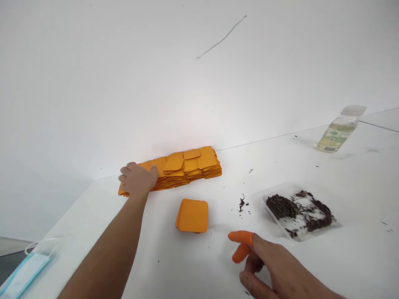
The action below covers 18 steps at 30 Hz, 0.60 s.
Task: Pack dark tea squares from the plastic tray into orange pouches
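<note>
My left hand [137, 179] rests on the left part of a long pile of orange squares [190, 164] against the wall, its fingers spread. A smaller stack of orange squares [193, 216] lies on the table between my hands. My right hand [264, 263] is to the right of that stack, with orange covers on two fingers. Its fingers are curled but apart, with nothing visible between them. Right of the small stack, a clear tray [294, 236] holds thin dark strips [282, 206].
A clear bottle with a green and yellow label [338, 133] stands at the back right. Dark crumbs [242, 202] are scattered on the white table [162, 257]. A blue face mask [28, 272] lies at the lower left. The white wall [156, 83] rises behind the pile.
</note>
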Each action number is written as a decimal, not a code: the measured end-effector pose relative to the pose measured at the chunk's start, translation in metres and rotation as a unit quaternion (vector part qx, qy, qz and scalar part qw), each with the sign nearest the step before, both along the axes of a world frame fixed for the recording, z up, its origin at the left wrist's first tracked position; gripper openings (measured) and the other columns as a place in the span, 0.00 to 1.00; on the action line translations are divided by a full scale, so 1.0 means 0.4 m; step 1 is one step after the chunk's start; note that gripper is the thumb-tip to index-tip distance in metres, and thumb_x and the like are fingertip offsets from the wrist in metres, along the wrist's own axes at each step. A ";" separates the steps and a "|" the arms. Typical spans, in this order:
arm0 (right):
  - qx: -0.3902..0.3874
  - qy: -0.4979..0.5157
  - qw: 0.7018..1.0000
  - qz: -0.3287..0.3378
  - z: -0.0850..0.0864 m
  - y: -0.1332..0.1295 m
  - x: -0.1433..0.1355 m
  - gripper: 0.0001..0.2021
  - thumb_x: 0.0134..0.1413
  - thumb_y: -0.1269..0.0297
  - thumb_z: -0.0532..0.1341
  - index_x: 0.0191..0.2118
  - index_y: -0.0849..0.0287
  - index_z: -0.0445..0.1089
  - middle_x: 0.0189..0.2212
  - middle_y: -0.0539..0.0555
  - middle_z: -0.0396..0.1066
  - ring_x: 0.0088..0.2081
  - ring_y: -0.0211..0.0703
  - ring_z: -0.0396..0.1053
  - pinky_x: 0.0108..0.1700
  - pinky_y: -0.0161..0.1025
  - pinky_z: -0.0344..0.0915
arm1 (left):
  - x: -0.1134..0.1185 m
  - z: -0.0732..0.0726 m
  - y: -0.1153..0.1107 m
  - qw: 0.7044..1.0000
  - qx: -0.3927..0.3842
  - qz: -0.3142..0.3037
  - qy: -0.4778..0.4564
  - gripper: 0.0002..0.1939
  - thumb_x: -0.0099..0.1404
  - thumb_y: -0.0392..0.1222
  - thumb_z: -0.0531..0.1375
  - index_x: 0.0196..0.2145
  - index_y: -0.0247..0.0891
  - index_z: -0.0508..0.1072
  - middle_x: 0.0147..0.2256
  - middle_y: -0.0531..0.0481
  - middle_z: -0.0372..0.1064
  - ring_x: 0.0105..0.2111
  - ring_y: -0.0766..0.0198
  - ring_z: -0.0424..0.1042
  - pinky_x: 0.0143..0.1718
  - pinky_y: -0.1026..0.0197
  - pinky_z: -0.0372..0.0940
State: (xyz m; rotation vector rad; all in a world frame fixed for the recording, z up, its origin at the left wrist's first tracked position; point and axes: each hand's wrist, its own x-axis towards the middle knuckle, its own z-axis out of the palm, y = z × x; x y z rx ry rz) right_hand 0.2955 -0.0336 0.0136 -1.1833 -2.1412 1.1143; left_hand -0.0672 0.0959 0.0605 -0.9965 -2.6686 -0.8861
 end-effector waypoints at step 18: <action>0.016 0.008 0.996 0.087 -0.028 -0.011 0.022 0.21 0.63 0.69 0.58 0.61 0.60 0.68 0.48 0.58 0.79 0.42 0.49 0.79 0.48 0.51 0.76 | 0.188 -0.170 -0.259 0.963 -0.147 -0.206 -0.094 0.25 0.65 0.65 0.58 0.45 0.41 0.67 0.43 0.40 0.76 0.41 0.45 0.76 0.39 0.49 0.68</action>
